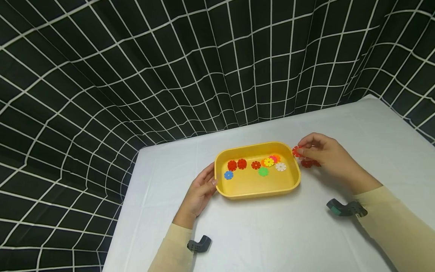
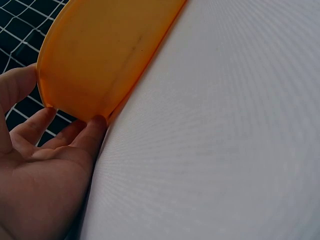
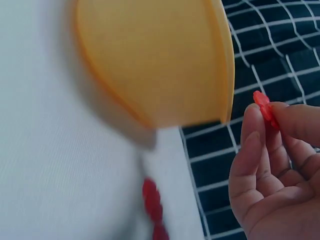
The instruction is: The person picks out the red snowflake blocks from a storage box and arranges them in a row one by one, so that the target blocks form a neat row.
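My right grip (image 1: 323, 155) pinches a red notched disc (image 1: 295, 152), partly covered in the head view, just beside the yellow tray (image 1: 258, 189) that my left grip (image 1: 198, 192) holds at one end. Below my right grip, more red discs (image 1: 307, 164) lie partly hidden on the worktop (image 1: 272, 234), their count unclear.

The left hand (image 1: 199, 192) and right hand (image 1: 327, 155) are bare. Behind them, the left sleeve (image 1: 174, 247) and right sleeve (image 1: 394, 223) are pale tan. Beside these, the left wrist camera (image 1: 199, 244) and right wrist camera (image 1: 347, 208) are dark, bent and dotted. The right one has a green patch (image 1: 336, 210) too.
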Demonstrator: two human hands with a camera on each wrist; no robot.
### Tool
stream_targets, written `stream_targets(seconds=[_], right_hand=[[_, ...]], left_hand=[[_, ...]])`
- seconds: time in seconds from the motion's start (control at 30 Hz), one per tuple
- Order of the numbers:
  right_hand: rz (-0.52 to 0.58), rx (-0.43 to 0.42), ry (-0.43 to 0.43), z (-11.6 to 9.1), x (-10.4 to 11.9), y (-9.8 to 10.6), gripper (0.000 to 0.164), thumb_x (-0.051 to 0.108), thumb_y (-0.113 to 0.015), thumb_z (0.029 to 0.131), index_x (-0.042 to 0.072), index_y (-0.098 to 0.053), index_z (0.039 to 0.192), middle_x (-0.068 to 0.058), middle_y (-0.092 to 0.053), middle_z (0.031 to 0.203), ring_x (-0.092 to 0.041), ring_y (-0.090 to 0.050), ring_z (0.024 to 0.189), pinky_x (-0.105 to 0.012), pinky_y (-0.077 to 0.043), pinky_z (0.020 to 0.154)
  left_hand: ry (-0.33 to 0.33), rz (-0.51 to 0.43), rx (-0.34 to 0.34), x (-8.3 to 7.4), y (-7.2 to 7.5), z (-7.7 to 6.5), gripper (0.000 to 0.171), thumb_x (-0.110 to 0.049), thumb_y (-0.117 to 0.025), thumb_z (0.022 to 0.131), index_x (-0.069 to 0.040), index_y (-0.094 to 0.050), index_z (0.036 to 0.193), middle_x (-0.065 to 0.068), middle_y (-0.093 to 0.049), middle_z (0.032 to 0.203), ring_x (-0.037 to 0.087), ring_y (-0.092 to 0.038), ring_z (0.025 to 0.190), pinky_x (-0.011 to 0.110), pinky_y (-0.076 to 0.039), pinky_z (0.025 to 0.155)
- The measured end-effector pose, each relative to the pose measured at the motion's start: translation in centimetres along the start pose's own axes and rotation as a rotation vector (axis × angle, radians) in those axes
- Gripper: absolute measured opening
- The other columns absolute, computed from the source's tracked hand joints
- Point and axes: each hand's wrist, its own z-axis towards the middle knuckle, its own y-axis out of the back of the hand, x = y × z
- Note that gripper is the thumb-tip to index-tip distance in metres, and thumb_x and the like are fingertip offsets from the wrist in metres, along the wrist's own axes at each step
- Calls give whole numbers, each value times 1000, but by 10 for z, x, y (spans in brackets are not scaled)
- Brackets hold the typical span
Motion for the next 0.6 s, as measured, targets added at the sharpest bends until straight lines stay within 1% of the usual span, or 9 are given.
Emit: stream_targets(seconds=[0.07, 0.17, 0.23, 0.37, 0.5, 0.6], right_hand=[[-12, -20, 3, -2, -7, 6, 35, 29, -74, 107, 4, -63, 128, -16, -71, 112, -36, -74, 89, -36, -64, 70], [-36, -55, 6, -5, -18, 15, 34, 29, -74, 107, 4, -63, 128, -13, -74, 110, -32, -72, 90, -33, -64, 72], [-59, -75, 5, -7, -24, 20, 35, 29, -74, 107, 3, -64, 129, -13, -74, 110, -30, -71, 91, -31, -64, 74], [-114, -99, -29, -10, -36, 29, 40, 34, -71, 109, 3, -63, 133, -15, -74, 114, -25, -70, 94, -24, -61, 76], [-145, -124, -74, -11, -48, 37, 45, 39, -68, 110, 4, -62, 138, -16, -73, 122, -18, -68, 98, -17, -59, 78], [-178, -143, -96, -11, -56, 43, 47, 41, -67, 110, 4, -62, 138, -18, -72, 125, -20, -66, 101, -13, -56, 77]], left_hand=[[2, 3, -4, 0, 0, 0, 61, 5, -58, 107, -6, -45, 165, 9, -44, 168, 27, -43, 154, 40, -44, 118], [7, 8, -9, 0, 0, 1, 61, 3, -59, 107, -6, -45, 165, 9, -44, 168, 27, -43, 153, 40, -44, 118], [9, 7, -10, 0, 0, 1, 60, 3, -59, 107, -6, -45, 165, 9, -44, 168, 27, -43, 153, 39, -44, 118], [7, 5, -10, 1, 0, 1, 60, 3, -58, 107, -6, -45, 165, 9, -45, 168, 27, -43, 153, 39, -44, 118], [5, 8, -9, 0, -1, 1, 60, 4, -58, 107, -6, -45, 165, 9, -44, 168, 27, -43, 153, 39, -45, 118], [4, 8, -11, 0, -1, 1, 60, 4, -57, 107, -6, -45, 165, 9, -44, 168, 28, -43, 153, 39, -45, 118]])
